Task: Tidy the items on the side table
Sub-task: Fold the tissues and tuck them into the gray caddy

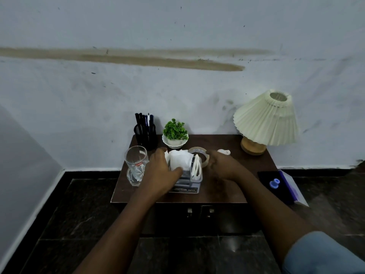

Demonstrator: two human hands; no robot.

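On the dark wooden side table [227, 192] stands a clear plastic organiser [189, 180] holding white tissue paper [179, 160] and a white folded item [197, 169]. My left hand [161, 173] rests on the organiser's left side, thumb against the tissue's lower edge. My right hand [224, 165] sits just right of the organiser, its fingers curled at a roll of clear tape [198, 155]; whether it grips the roll I cannot tell. A crumpled white scrap [224, 151] lies behind the right hand.
A tall drinking glass [136, 168] stands at the table's left edge. Behind it are a black mesh pen holder [146, 133] and a small potted plant [175, 134]. A pleated lamp [265, 123] fills the back right corner. A purple-and-white box [290, 184] lies on the floor right of the table.
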